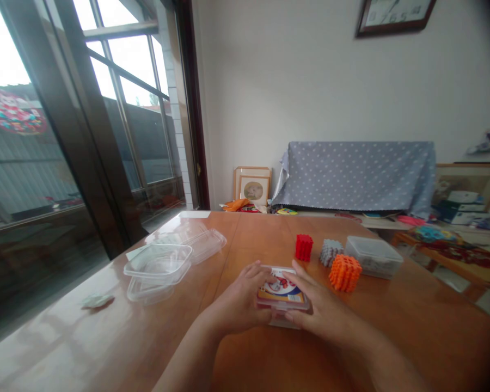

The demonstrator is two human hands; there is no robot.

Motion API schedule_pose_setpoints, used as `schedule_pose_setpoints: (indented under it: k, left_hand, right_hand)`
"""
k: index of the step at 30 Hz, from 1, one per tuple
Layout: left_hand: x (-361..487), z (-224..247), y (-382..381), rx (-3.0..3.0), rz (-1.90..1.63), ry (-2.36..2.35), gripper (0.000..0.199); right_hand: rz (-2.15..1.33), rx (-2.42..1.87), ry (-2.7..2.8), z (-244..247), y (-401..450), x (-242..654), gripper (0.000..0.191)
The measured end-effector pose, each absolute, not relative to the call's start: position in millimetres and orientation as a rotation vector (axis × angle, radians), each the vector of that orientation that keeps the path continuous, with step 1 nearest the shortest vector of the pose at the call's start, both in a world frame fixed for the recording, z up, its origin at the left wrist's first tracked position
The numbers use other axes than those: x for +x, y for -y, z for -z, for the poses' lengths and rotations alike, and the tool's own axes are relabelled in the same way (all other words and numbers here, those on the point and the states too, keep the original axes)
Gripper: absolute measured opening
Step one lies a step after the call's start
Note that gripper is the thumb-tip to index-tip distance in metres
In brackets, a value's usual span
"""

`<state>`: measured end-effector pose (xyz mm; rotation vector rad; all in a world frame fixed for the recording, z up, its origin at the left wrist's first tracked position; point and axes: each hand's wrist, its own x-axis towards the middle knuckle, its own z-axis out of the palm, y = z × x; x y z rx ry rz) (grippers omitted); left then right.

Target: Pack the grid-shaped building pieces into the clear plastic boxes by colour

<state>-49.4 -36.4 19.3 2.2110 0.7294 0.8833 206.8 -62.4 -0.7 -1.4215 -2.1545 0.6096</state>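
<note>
A small plastic box (283, 296) with a colourful printed label on its lid rests near the middle of the wooden table. Around its left side curls my left hand (249, 294), fingers on top and thumb at the near edge. My right hand (314, 302) grips the right side the same way, its fingertips over the lid. What the box contains is hidden. Beyond my right hand stand an orange lattice block (345, 273), a grey lattice block (331, 252) and a red block (304, 247).
A clear lidded container (373, 257) sits at the right behind the blocks. Clear plastic containers and lids (159, 264) are stacked loosely at the left. A small crumpled packet (97, 301) lies on the wooden table (179, 332) nearer the left edge.
</note>
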Motion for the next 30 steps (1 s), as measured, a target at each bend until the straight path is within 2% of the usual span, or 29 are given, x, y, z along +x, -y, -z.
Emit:
schedule_pose_setpoints:
  k: [19, 25, 30]
  left_hand:
    - [-37.4, -27.0, 41.3, 2.404, -0.934, -0.791, 0.043]
    - [-39.8, -26.2, 41.6, 2.398, -0.907, -0.810, 0.052]
    - [-44.3, -24.1, 38.4, 2.383, -0.882, -0.812, 0.069]
  right_hand:
    - [-0.484, -1.442, 2.152, 8.9, 61.3, 201.9, 0.075]
    - [-0.489, -1.435, 2.188, 5.6, 62.9, 204.1, 0.079]
    - [-0.556, -1.427, 2.222, -0.5, 63.9, 211.4, 0.094]
